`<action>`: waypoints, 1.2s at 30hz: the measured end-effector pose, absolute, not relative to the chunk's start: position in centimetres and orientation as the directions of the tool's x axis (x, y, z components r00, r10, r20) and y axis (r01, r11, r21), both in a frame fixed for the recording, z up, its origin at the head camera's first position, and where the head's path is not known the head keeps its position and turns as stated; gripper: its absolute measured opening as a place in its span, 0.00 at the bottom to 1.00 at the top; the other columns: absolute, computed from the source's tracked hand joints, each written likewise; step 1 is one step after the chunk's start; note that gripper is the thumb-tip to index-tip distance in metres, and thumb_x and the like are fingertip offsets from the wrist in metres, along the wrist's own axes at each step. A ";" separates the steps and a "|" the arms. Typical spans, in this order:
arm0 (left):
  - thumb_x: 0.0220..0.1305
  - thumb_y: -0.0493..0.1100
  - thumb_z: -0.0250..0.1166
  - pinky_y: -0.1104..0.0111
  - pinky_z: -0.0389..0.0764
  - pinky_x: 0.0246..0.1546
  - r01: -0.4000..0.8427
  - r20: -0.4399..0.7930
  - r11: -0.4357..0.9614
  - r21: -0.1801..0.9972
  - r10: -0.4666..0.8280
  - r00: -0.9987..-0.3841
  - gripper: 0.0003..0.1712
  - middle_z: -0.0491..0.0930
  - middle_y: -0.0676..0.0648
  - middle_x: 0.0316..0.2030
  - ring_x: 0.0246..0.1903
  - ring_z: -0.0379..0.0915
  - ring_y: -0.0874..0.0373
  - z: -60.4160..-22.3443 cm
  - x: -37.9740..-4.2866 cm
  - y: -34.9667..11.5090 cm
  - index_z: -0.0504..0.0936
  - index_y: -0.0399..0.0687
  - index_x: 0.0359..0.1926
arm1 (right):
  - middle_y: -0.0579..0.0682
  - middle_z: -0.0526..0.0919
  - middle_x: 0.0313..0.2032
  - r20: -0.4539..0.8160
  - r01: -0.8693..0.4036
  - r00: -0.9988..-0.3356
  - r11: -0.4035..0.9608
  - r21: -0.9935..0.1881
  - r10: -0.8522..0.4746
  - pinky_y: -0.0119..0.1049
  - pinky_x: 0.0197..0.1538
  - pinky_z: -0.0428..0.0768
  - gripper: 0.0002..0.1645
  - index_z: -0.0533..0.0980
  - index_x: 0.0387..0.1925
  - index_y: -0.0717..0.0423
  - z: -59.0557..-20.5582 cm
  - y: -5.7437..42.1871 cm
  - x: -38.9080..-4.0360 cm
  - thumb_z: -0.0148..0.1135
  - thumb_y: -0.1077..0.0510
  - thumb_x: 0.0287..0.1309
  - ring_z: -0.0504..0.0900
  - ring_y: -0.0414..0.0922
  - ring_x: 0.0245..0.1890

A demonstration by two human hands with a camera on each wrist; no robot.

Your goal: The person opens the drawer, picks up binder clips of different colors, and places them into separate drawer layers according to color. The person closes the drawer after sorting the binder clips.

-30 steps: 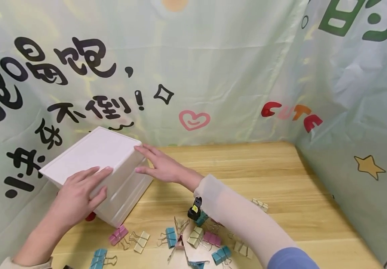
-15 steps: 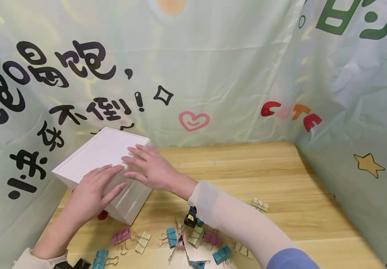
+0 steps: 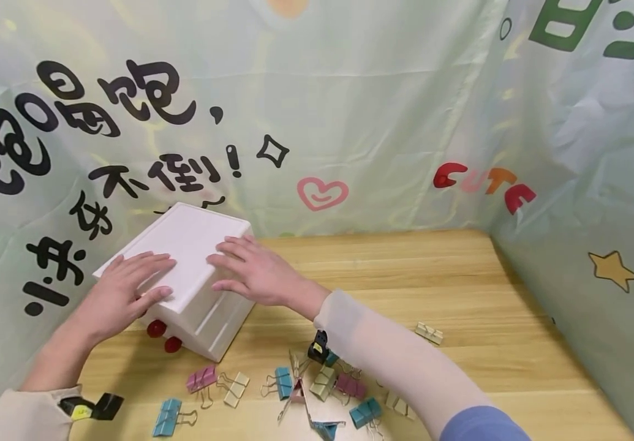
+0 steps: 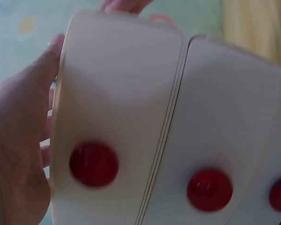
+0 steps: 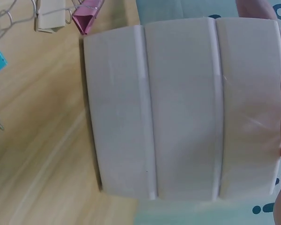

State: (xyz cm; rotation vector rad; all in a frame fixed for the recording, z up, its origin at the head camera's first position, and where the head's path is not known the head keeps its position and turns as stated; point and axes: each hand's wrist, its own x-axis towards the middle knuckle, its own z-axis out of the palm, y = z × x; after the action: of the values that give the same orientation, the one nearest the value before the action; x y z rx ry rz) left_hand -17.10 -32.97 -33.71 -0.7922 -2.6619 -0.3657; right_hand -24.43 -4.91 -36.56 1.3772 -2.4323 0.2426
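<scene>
A small white drawer box stands at the left of the table, turned at an angle. Its front carries round red knobs, one on each drawer front seen in the left wrist view. My left hand lies over the top's front left edge, fingers extended and thumb apart. Over the top's right edge rests my right hand, its fingers spread and nearly straight. The right wrist view shows the box's ridged side wall; the drawers look closed.
Several coloured binder clips lie in front of the box, among them a pink clip and a blue clip. A cream clip lies farther right on the wooden table. Printed cloth hangs behind.
The box has shifted right and turned a little. My left hand has slid left along the top, uncovering red knobs. My right hand has moved from the corner onto the top's right edge.
</scene>
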 end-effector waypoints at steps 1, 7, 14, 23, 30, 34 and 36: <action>0.64 0.51 0.66 0.41 0.43 0.69 0.565 0.380 0.812 0.147 0.481 -0.790 0.28 0.72 0.38 0.62 0.63 0.62 0.35 -33.7 -17.1 -33.2 0.75 0.47 0.63 | 0.47 0.63 0.70 0.369 -0.856 -0.473 0.517 0.022 -0.800 0.43 0.75 0.40 0.35 0.64 0.71 0.40 -36.4 -4.8 -24.5 0.42 0.31 0.69 0.52 0.46 0.73; 0.65 0.51 0.65 0.45 0.51 0.68 0.582 0.378 0.806 0.108 0.508 -0.774 0.31 0.71 0.40 0.64 0.64 0.61 0.36 -34.3 -17.3 -32.9 0.73 0.48 0.66 | 0.48 0.67 0.68 0.363 -0.866 -0.457 0.499 0.025 -0.812 0.46 0.74 0.42 0.34 0.67 0.69 0.42 -35.7 -3.4 -25.1 0.45 0.33 0.69 0.56 0.46 0.72; 0.67 0.57 0.61 0.38 0.60 0.58 0.575 0.397 0.816 0.062 0.509 -0.764 0.32 0.70 0.41 0.65 0.64 0.60 0.36 -34.7 -17.9 -30.0 0.73 0.48 0.66 | 0.50 0.71 0.63 0.423 -0.857 -0.481 0.513 -0.043 -0.768 0.44 0.74 0.50 0.29 0.72 0.62 0.47 -35.7 -1.5 -25.6 0.52 0.37 0.68 0.63 0.46 0.68; 0.68 0.58 0.59 0.36 0.58 0.58 0.548 0.427 0.834 0.061 0.474 -0.770 0.32 0.71 0.39 0.64 0.64 0.59 0.35 -35.2 -18.4 -27.1 0.73 0.45 0.65 | 0.48 0.61 0.72 0.331 -0.873 -0.485 0.471 -0.125 -0.810 0.35 0.74 0.38 0.36 0.65 0.71 0.46 -35.5 -1.1 -25.0 0.46 0.34 0.69 0.49 0.45 0.75; 0.63 0.56 0.66 0.40 0.55 0.65 0.619 0.422 0.778 0.111 0.527 -0.737 0.31 0.75 0.40 0.59 0.61 0.64 0.35 -34.0 -19.2 -28.2 0.76 0.44 0.61 | 0.49 0.63 0.71 0.339 -0.914 -0.400 0.397 -0.080 -0.852 0.34 0.74 0.37 0.35 0.66 0.70 0.48 -36.0 -0.4 -25.0 0.51 0.37 0.69 0.51 0.45 0.74; 0.60 0.56 0.69 0.41 0.53 0.66 0.620 0.369 0.772 0.138 0.541 -0.756 0.34 0.72 0.40 0.62 0.64 0.59 0.35 -33.5 -19.9 -29.5 0.75 0.46 0.63 | 0.48 0.65 0.70 0.349 -0.921 -0.388 0.378 -0.098 -0.853 0.33 0.74 0.39 0.33 0.67 0.69 0.47 -36.0 0.2 -25.3 0.52 0.39 0.69 0.52 0.44 0.74; 0.59 0.56 0.69 0.40 0.56 0.64 0.620 0.340 0.770 0.150 0.549 -0.764 0.34 0.71 0.39 0.64 0.66 0.57 0.35 -33.4 -20.2 -30.0 0.75 0.47 0.64 | 0.48 0.66 0.70 0.355 -0.925 -0.378 0.365 -0.106 -0.855 0.33 0.74 0.41 0.33 0.68 0.69 0.48 -36.0 0.6 -25.5 0.53 0.39 0.69 0.53 0.44 0.73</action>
State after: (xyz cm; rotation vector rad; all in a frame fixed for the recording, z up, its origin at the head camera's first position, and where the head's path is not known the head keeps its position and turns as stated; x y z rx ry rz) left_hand -20.23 -29.98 -33.38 -0.9077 -2.6883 -0.3698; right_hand -25.51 0.58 -35.95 1.5905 -2.3876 0.4236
